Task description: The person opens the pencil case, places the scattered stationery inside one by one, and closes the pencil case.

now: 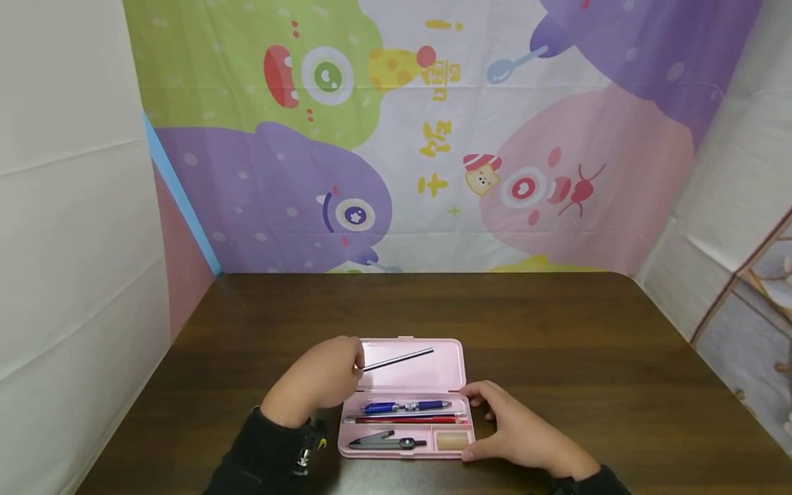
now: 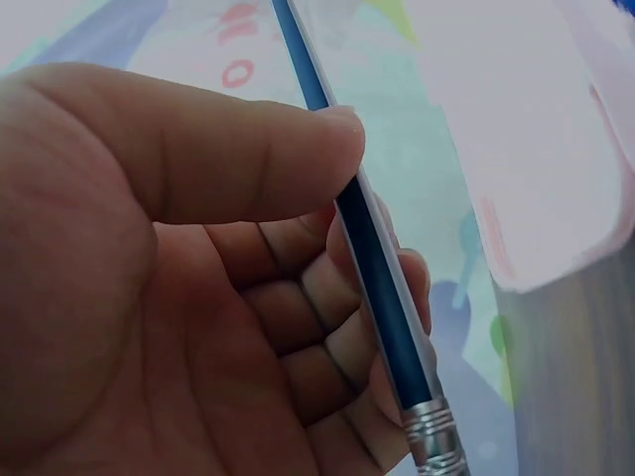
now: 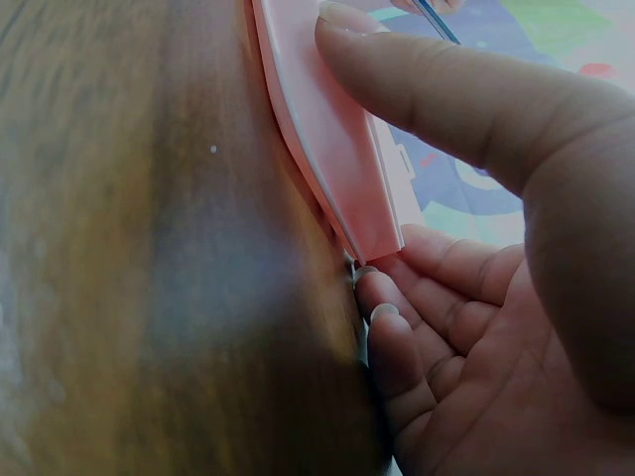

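My left hand (image 1: 324, 375) pinches a dark blue and white striped pencil (image 1: 399, 359) between thumb and fingers, over the raised lid of a pink pencil case (image 1: 448, 368). In the left wrist view, a metal ferrule shows at the low end of that pencil (image 2: 382, 288). The case lies open on the table. Its tray holds a blue pen (image 1: 405, 407), a red pencil (image 1: 427, 419) next to another slim pencil, a grey drawing compass (image 1: 390, 443) and a beige eraser (image 1: 452, 441). My right hand (image 1: 507, 430) grips the case's right end, its thumb at the front corner.
The brown wooden table (image 1: 544, 330) stretches out around the case. Behind it hangs a cloth (image 1: 427, 227) printed with cartoon monsters. Pale cloth hangings (image 1: 74, 206) stand along the left and right sides.
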The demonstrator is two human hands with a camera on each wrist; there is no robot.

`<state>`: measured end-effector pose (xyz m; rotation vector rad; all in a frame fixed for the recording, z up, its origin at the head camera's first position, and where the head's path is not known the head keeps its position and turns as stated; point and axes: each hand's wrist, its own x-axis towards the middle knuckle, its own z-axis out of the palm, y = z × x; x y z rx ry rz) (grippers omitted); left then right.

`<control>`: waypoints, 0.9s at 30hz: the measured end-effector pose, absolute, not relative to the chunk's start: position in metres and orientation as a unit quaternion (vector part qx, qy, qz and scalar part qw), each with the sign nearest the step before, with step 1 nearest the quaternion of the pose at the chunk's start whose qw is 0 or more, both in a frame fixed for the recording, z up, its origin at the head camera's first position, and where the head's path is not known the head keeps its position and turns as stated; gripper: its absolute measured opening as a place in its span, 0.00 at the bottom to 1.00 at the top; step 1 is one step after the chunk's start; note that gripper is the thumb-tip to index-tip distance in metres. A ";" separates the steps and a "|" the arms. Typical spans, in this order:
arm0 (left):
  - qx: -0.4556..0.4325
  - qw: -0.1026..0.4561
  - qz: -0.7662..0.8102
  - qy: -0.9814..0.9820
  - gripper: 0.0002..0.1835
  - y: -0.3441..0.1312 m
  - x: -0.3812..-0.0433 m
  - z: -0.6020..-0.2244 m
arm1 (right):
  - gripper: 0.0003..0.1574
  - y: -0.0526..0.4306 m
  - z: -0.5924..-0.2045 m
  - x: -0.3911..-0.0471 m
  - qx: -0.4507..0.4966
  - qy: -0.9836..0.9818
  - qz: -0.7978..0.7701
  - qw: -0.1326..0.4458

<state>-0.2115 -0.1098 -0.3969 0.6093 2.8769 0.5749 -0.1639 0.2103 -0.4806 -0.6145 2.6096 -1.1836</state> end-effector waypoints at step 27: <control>0.294 0.074 0.071 0.950 0.04 -0.069 -0.192 -0.417 | 0.51 0.207 -0.475 -0.164 -0.197 0.886 -0.403 0.119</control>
